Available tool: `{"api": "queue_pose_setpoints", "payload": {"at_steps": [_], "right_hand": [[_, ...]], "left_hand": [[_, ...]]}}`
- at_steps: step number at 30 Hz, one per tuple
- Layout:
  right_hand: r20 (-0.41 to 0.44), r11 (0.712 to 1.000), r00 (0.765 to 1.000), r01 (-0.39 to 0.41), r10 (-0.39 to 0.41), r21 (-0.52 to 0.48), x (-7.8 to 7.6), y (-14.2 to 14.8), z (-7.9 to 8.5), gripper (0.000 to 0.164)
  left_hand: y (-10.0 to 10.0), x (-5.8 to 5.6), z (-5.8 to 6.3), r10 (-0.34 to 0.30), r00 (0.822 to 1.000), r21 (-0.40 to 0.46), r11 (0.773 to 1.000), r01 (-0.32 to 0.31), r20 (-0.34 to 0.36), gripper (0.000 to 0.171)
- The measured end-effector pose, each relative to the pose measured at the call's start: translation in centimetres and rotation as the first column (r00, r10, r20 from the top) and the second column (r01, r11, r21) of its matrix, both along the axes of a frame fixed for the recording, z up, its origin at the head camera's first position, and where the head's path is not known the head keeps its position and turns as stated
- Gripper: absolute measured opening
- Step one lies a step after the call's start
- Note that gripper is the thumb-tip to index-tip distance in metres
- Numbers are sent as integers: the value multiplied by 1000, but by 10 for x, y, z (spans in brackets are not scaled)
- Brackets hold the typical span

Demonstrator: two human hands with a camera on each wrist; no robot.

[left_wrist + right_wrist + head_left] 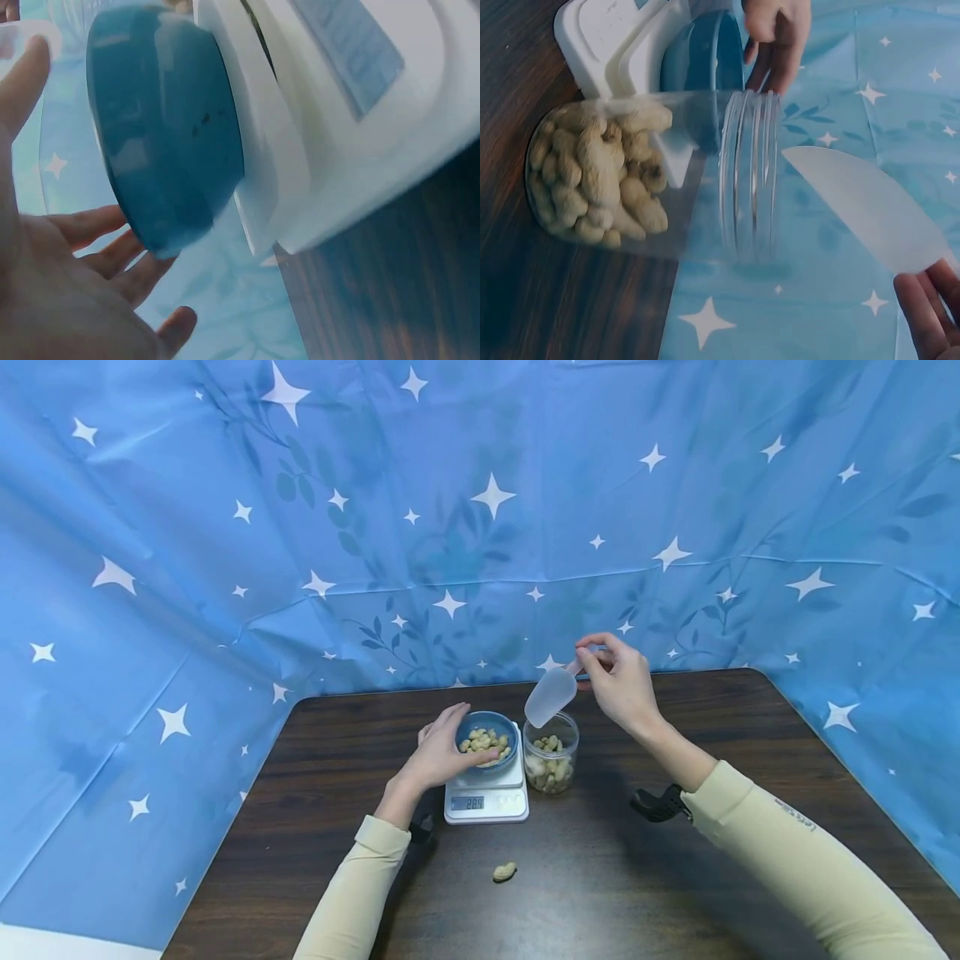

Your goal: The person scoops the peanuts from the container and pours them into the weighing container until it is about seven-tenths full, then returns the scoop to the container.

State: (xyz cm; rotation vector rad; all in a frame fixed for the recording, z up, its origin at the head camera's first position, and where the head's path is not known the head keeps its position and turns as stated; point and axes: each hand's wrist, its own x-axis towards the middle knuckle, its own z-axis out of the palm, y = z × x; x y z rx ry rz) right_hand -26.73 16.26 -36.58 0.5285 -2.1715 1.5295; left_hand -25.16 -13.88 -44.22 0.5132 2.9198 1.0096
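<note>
A translucent white scoop is pinched by its handle in my right hand. Its blade tilts down toward the mouth of a clear jar, with no nuts visible in it. Unshelled peanuts fill the lower part of the jar. To its left, a blue bowl with peanuts sits on a white kitchen scale. My left hand spreads around the bowl's left side, fingertips at the rim in the left wrist view and thumb stretched across the near side.
One loose peanut lies on the dark wooden table in front of the scale. The scale's display is lit. A blue curtain with white stars hangs right behind the table's far edge.
</note>
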Motion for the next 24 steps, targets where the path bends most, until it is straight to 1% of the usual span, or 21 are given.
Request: {"api": "queue_pose_setpoints", "payload": {"at_steps": [2, 5, 8, 11, 14, 17, 21, 24], "right_hand": [[-13, 1000, 1000, -9, 9, 22, 1, 2, 0, 20], [-25, 998, 1000, -17, 19, 62, 2, 3, 0, 17], [-39, 994, 999, -22, 26, 110, 2, 3, -2, 14], [-66, 987, 997, -28, 38, 158, 2, 3, -5, 11], [-120, 973, 991, -29, 58, 228, 1, 3, -8, 10], [-187, 951, 978, -27, 89, 308, 0, 3, -12, 10], [-270, 917, 953, -20, 138, 397, -2, 0, -16, 9], [-316, 892, 932, -14, 175, 452, -2, -2, -19, 8]], "left_hand": [[4, 0, 1, -2, 999, 12, 1000, 3, -41, 92], [10, 1, 1, -22, 995, 25, 999, 25, -101, 82], [17, 1, 1, -43, 990, 10, 999, 45, -131, 79], [24, 2, 1, -66, 987, 4, 998, 67, -147, 79], [32, 1, 2, -87, 985, 1, 996, 88, -149, 82], [40, 0, 4, -108, 984, 5, 994, 110, -142, 85], [51, 0, 4, -143, 984, 11, 989, 145, -109, 89], [57, 1, 3, -168, 982, 8, 986, 169, -84, 92]]}}
